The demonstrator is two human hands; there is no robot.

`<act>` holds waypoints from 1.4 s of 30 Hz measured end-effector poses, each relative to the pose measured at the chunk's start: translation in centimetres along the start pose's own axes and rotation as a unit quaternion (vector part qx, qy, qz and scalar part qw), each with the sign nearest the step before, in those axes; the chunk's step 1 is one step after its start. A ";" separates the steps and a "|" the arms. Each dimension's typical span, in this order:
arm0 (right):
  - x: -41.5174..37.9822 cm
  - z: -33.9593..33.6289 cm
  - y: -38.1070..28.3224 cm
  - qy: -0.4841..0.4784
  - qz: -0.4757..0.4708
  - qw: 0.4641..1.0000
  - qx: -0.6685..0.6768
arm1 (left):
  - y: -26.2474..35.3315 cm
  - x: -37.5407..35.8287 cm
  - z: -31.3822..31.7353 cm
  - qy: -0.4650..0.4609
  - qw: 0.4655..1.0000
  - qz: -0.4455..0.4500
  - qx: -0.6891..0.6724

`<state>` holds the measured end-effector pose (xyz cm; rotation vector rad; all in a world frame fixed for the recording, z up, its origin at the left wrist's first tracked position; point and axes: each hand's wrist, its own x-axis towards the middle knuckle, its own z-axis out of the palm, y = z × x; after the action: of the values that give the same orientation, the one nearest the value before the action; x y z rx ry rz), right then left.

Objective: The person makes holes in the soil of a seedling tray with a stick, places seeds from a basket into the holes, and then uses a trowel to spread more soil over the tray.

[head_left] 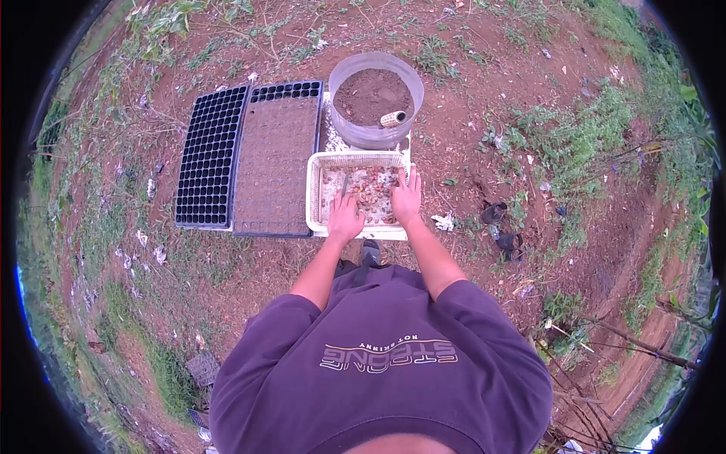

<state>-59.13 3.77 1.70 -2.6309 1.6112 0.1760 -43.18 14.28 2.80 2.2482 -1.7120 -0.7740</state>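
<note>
A white rectangular basket (312, 193) stands on a pale board, with small reddish-brown pieces (368, 188) scattered over its bottom. Over its left part is my left hand (345, 218), its fingers pointing into the basket beside a thin grey tool (345, 184); whether the fingers grip the tool cannot be made out. My right hand (407, 197) lies over the basket's right side with its fingers apart and nothing visible in them. Just behind the basket stands a round translucent tub (370, 138) of brown soil, with a small light-coloured cylinder (393, 119) on the soil.
Left of the basket lies a seedling tray (276, 159) mostly filled with soil, and beside it a black tray (210, 159) with unfilled cells. Dark objects (509, 242) and a white scrap (444, 222) lie on the ground at the right. Weeds and twigs surround the area.
</note>
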 end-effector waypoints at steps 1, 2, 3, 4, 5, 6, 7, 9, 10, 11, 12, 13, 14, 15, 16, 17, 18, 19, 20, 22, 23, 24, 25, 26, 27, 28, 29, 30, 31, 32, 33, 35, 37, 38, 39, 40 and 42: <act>0.0 -0.2 -0.1 -0.006 0.003 1.000 -0.002 | 0.1 0.0 -0.2 -0.003 1.000 -0.003 -0.002; 0.1 -0.4 -0.1 -0.005 0.001 1.000 -0.002 | 0.2 -0.1 -0.2 -0.004 1.000 -0.005 -0.001; 0.0 -0.6 -0.1 -0.013 0.005 1.000 -0.005 | 0.2 -0.1 -0.3 -0.002 1.000 -0.006 -0.001; 0.0 -0.8 -0.2 -0.021 0.010 1.000 -0.009 | 0.3 -0.1 -0.4 -0.005 1.000 -0.007 -0.002; 0.1 -0.8 -0.2 -0.020 0.009 1.000 -0.010 | 0.3 -0.1 -0.5 -0.008 1.000 -0.006 -0.003; 0.1 -0.7 -0.2 -0.026 0.013 1.000 0.008 | 0.4 -0.1 -0.5 -0.007 1.000 -0.005 -0.003; 0.2 -0.7 -0.2 -0.032 0.017 0.999 0.026 | 0.5 -0.1 -0.6 -0.010 1.000 -0.007 -0.001; 0.1 -1.2 -0.2 -0.040 0.017 0.999 0.023 | 0.5 -0.1 -0.6 -0.012 1.000 -0.006 0.002; 0.1 -1.4 -0.2 -0.049 0.016 0.998 0.020 | 0.5 -0.1 -0.6 -0.013 1.000 -0.007 0.004; 0.1 -1.7 -0.2 -0.047 0.017 0.999 0.020 | 0.5 -0.1 -0.6 -0.015 1.000 -0.007 0.007; 0.0 -1.9 -0.2 -0.055 0.018 0.998 0.026 | 0.5 -0.1 -0.7 -0.013 1.000 -0.007 0.007; 0.0 -2.2 -0.3 -0.062 0.020 0.997 0.031 | 0.6 -0.1 -0.7 -0.015 1.000 -0.008 0.007; -0.1 -2.1 -0.2 -0.060 0.020 0.998 0.031 | 0.6 -0.1 -0.7 -0.017 1.000 -0.010 0.007; -0.1 -2.0 -0.2 -0.051 0.019 0.998 0.038 | 0.6 -0.1 -0.7 -0.015 1.000 -0.009 0.007; 0.0 -1.9 -0.2 -0.041 0.018 0.998 0.046 | 0.6 -0.1 -0.8 -0.013 1.000 -0.006 0.007; 0.0 -2.0 -0.1 -0.041 0.017 0.998 0.045 | 0.6 -0.1 -0.8 -0.012 1.000 -0.004 0.006; 0.0 -1.9 -0.1 -0.024 0.012 0.998 0.060 | 0.6 0.0 -0.8 -0.012 1.000 -0.004 0.006; -0.1 -1.9 0.0 -0.007 0.008 0.997 0.075 | 0.6 0.0 -0.8 -0.009 1.000 -0.004 0.002; -0.3 -1.6 0.1 -0.009 0.009 0.997 0.075 | 0.6 -0.1 -0.7 -0.007 1.000 -0.003 -0.003; -0.4 -1.1 0.3 0.083 -0.004 0.988 0.131 | 0.6 -0.1 -0.8 -0.008 1.000 0.003 -0.007; -0.7 -1.2 0.4 0.085 -0.004 0.988 0.131 | 0.5 -0.1 -0.7 -0.007 1.000 0.006 -0.011; -1.1 -1.3 0.3 0.128 0.004 0.971 0.200 | 0.3 -0.1 -0.6 -0.005 1.000 0.005 -0.012; -1.4 -1.4 0.2 0.171 0.009 0.948 0.268 | 0.1 -0.2 -0.6 0.008 1.000 0.020 -0.022; -1.6 -1.7 0.0 0.172 0.003 0.948 0.268 | 0.1 -0.2 -0.7 0.022 0.999 0.034 -0.032; -1.8 -1.9 -0.3 0.197 0.020 0.932 0.304 | -0.1 -0.3 -1.0 0.026 0.999 0.030 -0.032; -2.0 -2.1 -0.6 0.220 0.037 0.914 0.340 | -0.4 -0.3 -1.2 0.039 0.997 0.054 -0.042; -1.9 -2.1 -0.9 0.219 0.034 0.913 0.342 | -0.5 -0.4 -1.7 0.051 0.994 0.077 -0.052; -1.8 -2.1 -1.2 0.245 0.027 0.901 0.357 | -0.7 -0.6 -2.2 0.071 0.992 0.089 -0.057; -1.6 -2.1 -1.5 0.272 0.020 0.887 0.372 | -0.8 -0.6 -2.8 0.071 0.992 0.085 -0.054; -1.5 -2.8 -1.8 0.267 0.011 0.885 0.381 | -1.2 -0.5 -3.4 0.108 0.988 0.095 -0.057; -1.2 -3.4 -2.2 0.266 0.009 0.884 0.385 | -1.5 -0.4 -3.9 0.145 0.982 0.106 -0.060; -0.5 -4.6 -3.3 0.286 -0.017 0.859 0.423 | -2.2 -0.4 -5.3 0.173 0.976 0.117 -0.063; 0.0 -5.3 -4.8 0.292 -0.024 0.856 0.426 | -2.9 -0.6 -6.7 0.220 0.966 0.113 -0.070; 0.4 -5.7 -5.6 0.297 -0.031 0.848 0.439 | -3.5 -0.6 -7.2 0.237 0.963 0.115 -0.065; 0.8 -6.0 -6.4 0.302 -0.039 0.839 0.451 | -4.0 -0.6 -7.7 0.238 0.963 0.113 -0.063; 1.0 -6.3 -7.1 0.309 -0.048 0.839 0.446 | -4.6 -0.5 -8.1 0.248 0.960 0.107 -0.068; 1.7 -6.7 -8.7 0.310 -0.057 0.834 0.452 | -6.0 -0.1 -8.8 0.268 0.955 0.096 -0.080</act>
<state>-50.14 5.55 7.99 -2.0332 1.1442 -1.2363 -33.63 14.95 7.47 1.9105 -1.5047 -0.2166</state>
